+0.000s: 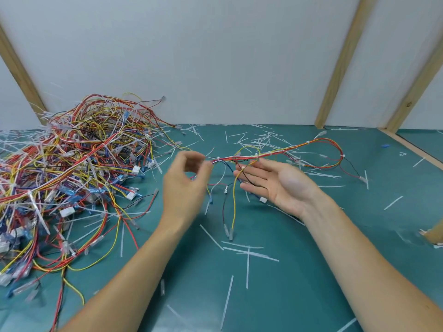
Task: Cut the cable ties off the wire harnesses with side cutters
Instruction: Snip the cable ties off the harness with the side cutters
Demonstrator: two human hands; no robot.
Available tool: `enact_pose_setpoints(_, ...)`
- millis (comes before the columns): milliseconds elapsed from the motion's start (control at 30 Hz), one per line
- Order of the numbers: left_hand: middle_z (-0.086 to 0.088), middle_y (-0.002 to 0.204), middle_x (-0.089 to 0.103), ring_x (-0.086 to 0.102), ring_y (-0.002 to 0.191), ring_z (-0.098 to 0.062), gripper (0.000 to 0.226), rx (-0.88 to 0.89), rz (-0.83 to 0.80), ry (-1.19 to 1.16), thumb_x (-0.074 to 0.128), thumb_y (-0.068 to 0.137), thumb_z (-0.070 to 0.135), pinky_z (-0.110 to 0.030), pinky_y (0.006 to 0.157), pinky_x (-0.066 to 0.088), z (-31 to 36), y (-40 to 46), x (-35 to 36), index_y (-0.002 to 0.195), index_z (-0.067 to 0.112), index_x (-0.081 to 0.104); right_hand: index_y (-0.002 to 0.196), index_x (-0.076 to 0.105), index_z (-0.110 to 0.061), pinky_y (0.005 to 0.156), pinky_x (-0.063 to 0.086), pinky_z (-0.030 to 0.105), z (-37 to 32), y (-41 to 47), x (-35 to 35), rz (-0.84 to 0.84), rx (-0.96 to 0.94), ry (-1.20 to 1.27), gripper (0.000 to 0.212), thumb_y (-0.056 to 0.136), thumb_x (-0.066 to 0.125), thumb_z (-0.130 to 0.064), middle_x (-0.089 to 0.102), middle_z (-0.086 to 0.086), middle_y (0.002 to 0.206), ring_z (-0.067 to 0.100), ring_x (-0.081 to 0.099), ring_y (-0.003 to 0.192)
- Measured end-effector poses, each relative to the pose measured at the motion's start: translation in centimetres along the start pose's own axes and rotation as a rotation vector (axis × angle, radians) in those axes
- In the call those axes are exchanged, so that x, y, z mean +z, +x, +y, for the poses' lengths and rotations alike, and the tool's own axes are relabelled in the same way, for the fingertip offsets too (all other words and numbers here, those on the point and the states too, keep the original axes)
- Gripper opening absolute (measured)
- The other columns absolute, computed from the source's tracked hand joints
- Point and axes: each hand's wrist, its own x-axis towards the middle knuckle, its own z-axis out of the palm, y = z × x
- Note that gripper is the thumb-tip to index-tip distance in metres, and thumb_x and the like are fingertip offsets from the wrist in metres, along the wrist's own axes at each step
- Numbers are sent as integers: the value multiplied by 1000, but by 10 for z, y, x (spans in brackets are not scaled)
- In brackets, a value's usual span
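The left hand (pixel 185 178) pinched one end of a wire harness (pixel 275 154) between its curled fingers, blurred, while the right hand (pixel 275 183) lay palm up with straight fingers under the wires. The harness was a bundle of red, yellow, orange and white wires bound by small white cable ties, looping away to the right above the green table (pixel 299 295), loose ends hanging down. A large tangled pile of harnesses (pixel 72 168) sat at left among scattered cut ties (pixel 247 250)
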Motion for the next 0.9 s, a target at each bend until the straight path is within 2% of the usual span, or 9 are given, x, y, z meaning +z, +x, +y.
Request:
enact_pose_setpoints(100,13,85,71,65,84,-4,15,-44,-236,165,73,89,40,-28,83,52,-6,-10,9,93,26,69,121,65,-3,65,63,34,-5,-4,-4,5,-93,-312,27,109,42,-10,75,12,120,25,75,105)
enact_pose_setpoints(233,15,70,69,63,71,-5,8,-56,-376,293,75,85,38,-36,77,55,-11,-9,7,82,32,71,101,75,-15,45,53,25,-8,-5,-5,231,-298,-593,33,101,45,-2,80,3,98,15,77,77)
enact_pose_setpoints(300,12,67,67,60,68,-7,9,-66,-434,363,72,86,31,-37,75,54,-12,-10,8,78,30,69,91,76,-22,50,53,28,-7,-1,-10,377,-381,-725,39,98,43,-2,80,-1,92,12,74,69)
enact_pose_setpoints(367,9,70,66,61,72,-11,11,-58,-414,384,66,87,24,-37,75,53,-11,-11,9,77,28,63,84,75,-28,64,54,31,-7,2,-17,532,-443,-1000,38,95,44,-9,78,-9,87,11,72,72)
enact_pose_setpoints(467,4,74,70,66,71,-17,13,-143,-345,200,53,93,14,-27,63,47,-11,-8,8,84,23,53,84,76,-31,69,48,33,-6,1,-29,684,-375,-1418,31,91,48,-20,75,-10,82,22,66,81)
enact_pose_setpoints(567,5,68,67,59,53,-18,16,-251,-352,53,43,101,7,-23,52,41,-12,-4,8,97,18,54,96,75,-27,71,42,34,-3,3,-37,710,-282,-1599,24,94,51,-26,74,-1,92,30,59,84)
enact_pose_setpoints(667,6,62,55,45,44,-15,27,-300,-316,-104,39,105,5,-23,47,36,-10,-2,9,101,17,63,97,72,-27,71,42,34,-4,5,-39,734,-261,-1616,20,96,52,-27,74,0,95,31,58,84)
enact_pose_setpoints(833,6,61,51,36,43,-10,33,-390,-137,-411,42,103,6,-17,41,22,-5,6,1,95,21,70,111,74,-29,75,41,37,-17,1,-56,812,-256,-1572,29,95,54,-15,74,6,112,37,64,108)
enact_pose_setpoints(900,5,63,52,36,43,-9,30,-418,-121,-482,42,104,7,-19,42,20,-4,7,-1,99,19,69,108,75,-29,75,42,36,-18,2,-60,772,-185,-1610,19,97,60,-27,74,8,110,37,65,107)
